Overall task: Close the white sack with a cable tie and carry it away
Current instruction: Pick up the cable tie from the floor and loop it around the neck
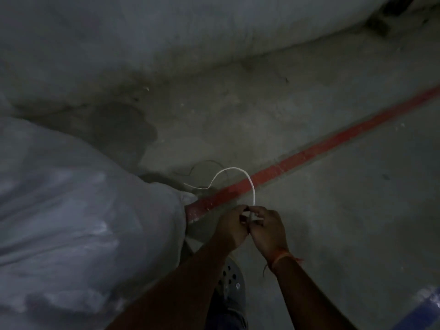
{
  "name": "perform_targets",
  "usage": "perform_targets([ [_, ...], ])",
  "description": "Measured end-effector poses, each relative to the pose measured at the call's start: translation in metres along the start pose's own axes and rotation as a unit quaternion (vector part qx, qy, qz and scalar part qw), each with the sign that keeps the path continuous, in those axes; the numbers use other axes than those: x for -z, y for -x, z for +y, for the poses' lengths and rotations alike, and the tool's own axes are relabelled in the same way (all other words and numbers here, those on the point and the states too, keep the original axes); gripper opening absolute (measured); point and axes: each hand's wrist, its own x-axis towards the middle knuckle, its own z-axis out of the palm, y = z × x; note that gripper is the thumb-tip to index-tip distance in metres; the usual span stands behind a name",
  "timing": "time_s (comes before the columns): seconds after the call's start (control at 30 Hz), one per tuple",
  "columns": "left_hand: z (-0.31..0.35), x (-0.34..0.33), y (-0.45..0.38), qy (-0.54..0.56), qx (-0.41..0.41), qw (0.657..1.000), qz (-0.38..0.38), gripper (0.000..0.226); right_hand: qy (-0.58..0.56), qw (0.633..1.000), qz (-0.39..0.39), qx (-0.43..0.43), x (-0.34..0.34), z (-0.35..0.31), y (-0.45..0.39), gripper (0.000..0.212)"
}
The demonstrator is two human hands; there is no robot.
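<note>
A large white sack [71, 210] lies on the floor at the left, its bunched mouth [183, 198] pointing right toward a red floor stripe. A thin white cable tie [240, 171] arcs up from my hands and curls back down to the left, its free tip near the sack's mouth. My left hand [232, 226] and my right hand [267, 228] are pressed together just right of the sack, both pinching the tie's lower end. The tie is not around the sack. The scene is dim.
More big white sacks [142, 39] are piled along the back and far left. A red painted stripe [333, 141] runs diagonally across the grey concrete floor. My grey perforated shoe [232, 279] shows below my arms. A blue patch [426, 308] sits at the bottom right corner.
</note>
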Motion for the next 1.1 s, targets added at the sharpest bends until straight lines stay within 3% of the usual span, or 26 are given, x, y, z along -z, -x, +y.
perform_targets([
  [0.1,0.040,0.034,0.032,-0.022,-0.038,0.998,0.047,0.038,-0.023,0.998,0.003,0.063,0.018,-0.043,0.023,0.036],
  [0.27,0.098,0.096,0.103,0.068,-0.099,0.986,0.112,0.025,-0.117,0.980,0.042,0.154,0.040,-0.126,0.076,0.036],
  [0.4,0.123,0.147,0.168,0.085,-0.139,0.980,0.110,0.031,-0.286,0.948,0.082,0.111,0.043,-0.190,0.122,0.024],
  [0.53,0.130,0.191,0.234,0.083,-0.158,0.976,0.124,0.032,-0.389,0.919,0.021,0.066,0.025,-0.247,0.167,0.008],
  [0.77,0.120,0.241,0.306,0.075,-0.142,0.977,0.142,0.046,-0.434,0.898,0.015,0.068,-0.009,-0.311,0.235,0.012],
  [0.87,0.114,0.252,0.326,0.080,-0.130,0.973,0.172,0.033,-0.444,0.894,0.020,0.057,-0.030,-0.318,0.256,0.021],
  [0.97,0.102,0.265,0.339,0.048,-0.111,0.926,0.359,0.015,-0.439,0.897,0.031,0.045,-0.045,-0.314,0.263,0.021],
  [1.03,0.089,0.276,0.344,0.012,-0.076,0.846,0.528,0.023,-0.434,0.900,0.036,0.028,-0.051,-0.311,0.260,0.014],
  [1.1,0.074,0.287,0.346,-0.050,0.001,0.760,0.648,0.044,-0.432,0.901,0.040,0.016,-0.056,-0.311,0.253,0.013],
])
